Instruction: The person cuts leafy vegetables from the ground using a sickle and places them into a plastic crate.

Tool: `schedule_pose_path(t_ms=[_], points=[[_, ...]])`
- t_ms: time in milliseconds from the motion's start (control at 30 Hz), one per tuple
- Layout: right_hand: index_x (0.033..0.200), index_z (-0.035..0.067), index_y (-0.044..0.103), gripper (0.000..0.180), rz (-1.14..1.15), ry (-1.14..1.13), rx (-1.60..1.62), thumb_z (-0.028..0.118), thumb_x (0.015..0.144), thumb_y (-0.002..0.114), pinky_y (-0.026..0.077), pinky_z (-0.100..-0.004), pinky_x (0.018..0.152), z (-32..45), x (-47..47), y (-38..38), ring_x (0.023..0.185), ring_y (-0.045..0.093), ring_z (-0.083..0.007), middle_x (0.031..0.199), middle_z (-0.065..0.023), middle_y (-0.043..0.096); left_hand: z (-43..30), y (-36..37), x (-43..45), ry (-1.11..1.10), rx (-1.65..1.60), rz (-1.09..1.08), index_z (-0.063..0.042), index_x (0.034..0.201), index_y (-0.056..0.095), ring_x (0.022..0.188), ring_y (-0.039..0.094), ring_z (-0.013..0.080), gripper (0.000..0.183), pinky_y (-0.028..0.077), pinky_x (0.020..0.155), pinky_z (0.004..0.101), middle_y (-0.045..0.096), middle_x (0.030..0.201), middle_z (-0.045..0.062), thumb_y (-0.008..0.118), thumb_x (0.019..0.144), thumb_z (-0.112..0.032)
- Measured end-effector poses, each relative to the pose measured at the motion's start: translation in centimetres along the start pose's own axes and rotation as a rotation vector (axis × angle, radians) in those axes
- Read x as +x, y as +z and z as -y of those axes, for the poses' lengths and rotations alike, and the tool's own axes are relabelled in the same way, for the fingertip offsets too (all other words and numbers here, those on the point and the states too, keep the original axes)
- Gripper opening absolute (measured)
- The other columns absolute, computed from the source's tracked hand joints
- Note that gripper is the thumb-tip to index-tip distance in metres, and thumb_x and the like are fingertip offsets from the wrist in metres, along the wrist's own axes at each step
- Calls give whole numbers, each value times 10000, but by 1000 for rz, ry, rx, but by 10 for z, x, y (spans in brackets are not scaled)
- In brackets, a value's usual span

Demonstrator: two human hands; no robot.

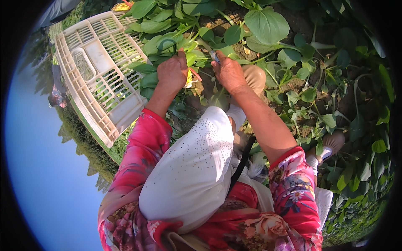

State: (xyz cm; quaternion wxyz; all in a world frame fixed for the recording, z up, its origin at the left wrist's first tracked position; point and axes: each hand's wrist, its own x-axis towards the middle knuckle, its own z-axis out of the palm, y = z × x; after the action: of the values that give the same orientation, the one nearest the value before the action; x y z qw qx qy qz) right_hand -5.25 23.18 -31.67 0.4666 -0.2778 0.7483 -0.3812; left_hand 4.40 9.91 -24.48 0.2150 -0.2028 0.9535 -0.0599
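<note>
My left hand (173, 69) is closed around the stems of a leafy green plant (190, 47), its leaves spreading up and to the left. Close to its right, my right hand (229, 70) is closed on a small tool (214, 56), of which only a short, light metallic part shows; the rest is hidden in the fingers. The tool's end lies near a pale stem between the hands. Just under the left fingers are a yellow wrapper (189, 77) and a reddish strip (196, 74), partly covered by leaves.
A white slatted plastic crate (103, 59) stands at the left, with greens visible through its slats. Leafy plants (267, 26) grow in soil ahead and to the right. My shoes (253, 78) are among them. Another person (57, 95) is far off at the left.
</note>
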Motion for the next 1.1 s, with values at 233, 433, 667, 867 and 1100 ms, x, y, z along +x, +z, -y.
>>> schedule_pose_path(t_ms=[233,433,667,867,1100], points=[[1126,33,470,379,33,-39,-108,211,800,545,455,-421,661,-9,-15,3,759,568,-378,785,-217,591,-11,-8,-7,-54,60,67,-8,914,473,633,588,293,207,464,539,382,578,724,129,502,734,-106],[825,8,479,348,-192,126,254,191,664,727,426,-365,534,-19,-52,-25,539,527,-302,588,-145,543,-26,-31,-23,-91,-111,8,-18,1020,455,682,581,300,426,458,577,380,585,793,141,617,629,-68],[1031,53,567,374,-189,110,935,179,708,707,416,-220,595,6,-32,-32,625,473,-80,726,-5,529,-51,-44,-33,-21,-368,-78,-80,1173,422,737,571,300,684,443,621,369,589,823,117,689,545,-38],[784,6,562,207,-514,117,870,100,674,711,383,-237,538,2,-33,-49,571,423,-85,633,12,515,-65,-65,-36,214,-542,-44,-42,1216,408,741,578,268,732,444,631,346,599,850,96,715,553,-88],[893,8,561,300,-667,-297,788,110,669,732,457,-234,680,10,-90,-142,751,562,-102,856,-59,622,-102,-148,25,622,-935,-224,-55,1300,293,952,549,292,775,434,798,345,495,1143,156,684,631,-64]])
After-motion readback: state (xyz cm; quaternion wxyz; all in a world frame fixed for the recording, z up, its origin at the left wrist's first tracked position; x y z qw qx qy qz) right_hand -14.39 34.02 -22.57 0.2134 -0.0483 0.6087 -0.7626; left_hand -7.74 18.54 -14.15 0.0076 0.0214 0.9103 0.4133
